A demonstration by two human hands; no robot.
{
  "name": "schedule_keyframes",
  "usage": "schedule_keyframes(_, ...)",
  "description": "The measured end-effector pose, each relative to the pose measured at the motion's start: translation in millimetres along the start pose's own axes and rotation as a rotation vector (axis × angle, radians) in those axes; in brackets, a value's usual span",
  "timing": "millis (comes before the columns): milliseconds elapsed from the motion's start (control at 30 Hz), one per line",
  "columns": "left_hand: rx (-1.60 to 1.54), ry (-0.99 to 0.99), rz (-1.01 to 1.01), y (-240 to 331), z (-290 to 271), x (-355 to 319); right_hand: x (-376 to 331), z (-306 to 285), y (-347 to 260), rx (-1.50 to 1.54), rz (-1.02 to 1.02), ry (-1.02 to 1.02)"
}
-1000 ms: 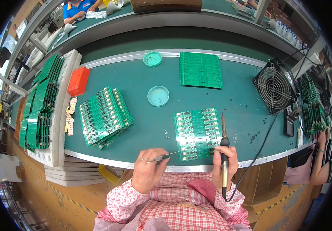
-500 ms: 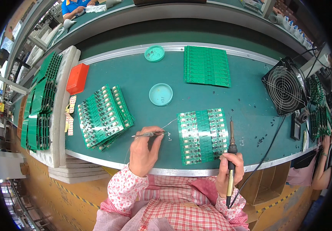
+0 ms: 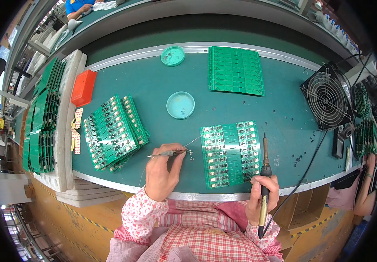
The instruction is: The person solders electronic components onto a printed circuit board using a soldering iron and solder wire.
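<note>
A green circuit board (image 3: 233, 150) with rows of small parts along two bands lies flat near the front of the bench. Left of it, my left hand (image 3: 160, 178) is closed around a pair of tweezers (image 3: 165, 153). A thin strand of solder wire (image 3: 192, 141) runs from those fingers to the board's left edge. Tiny pale parts lie on the mat by the tweezer tips. My right hand (image 3: 258, 196) grips a soldering iron (image 3: 265, 169) at the board's lower right corner. Its tip points away from me, beside the board and not touching it.
Stacked populated boards (image 3: 112, 135) lie left, and bare boards (image 3: 235, 71) at the back. Two round teal dishes (image 3: 181, 117) hold small bits. A red box (image 3: 83, 88) stands near a white foam tray (image 3: 70, 131) of boards. A fan (image 3: 327, 97) and the iron's cord (image 3: 304, 177) occupy the right.
The view has shifted slightly. Both hands keep nearly the same place and the same hold on the tweezers and the soldering iron; the board lies as before.
</note>
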State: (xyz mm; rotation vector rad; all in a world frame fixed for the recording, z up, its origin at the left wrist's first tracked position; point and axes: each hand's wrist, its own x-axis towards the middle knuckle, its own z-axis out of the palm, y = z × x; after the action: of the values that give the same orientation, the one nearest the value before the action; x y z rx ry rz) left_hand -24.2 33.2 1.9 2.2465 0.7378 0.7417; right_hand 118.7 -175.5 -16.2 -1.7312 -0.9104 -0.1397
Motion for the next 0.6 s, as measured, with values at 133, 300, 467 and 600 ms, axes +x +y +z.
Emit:
schedule_keyframes(133,0.026,-0.003,-0.001,0.5,-0.2,0.0,1.9,1.2,-0.1,0.000,-0.032,0.008)
schedule_keyframes(300,0.055,-0.004,0.032,2.4,-0.5,1.8,1.3,-0.5,-0.7,-0.002,-0.016,0.002)
schedule_keyframes(467,0.009,0.016,0.067,3.1,2.8,-0.8,0.6,0.1,-1.1,0.001,-0.026,0.026)
schedule_keyframes(600,-0.102,-0.040,0.024,15.7,9.7,-8.1,-3.4,1.7,-0.7,0.090,0.012,0.068)
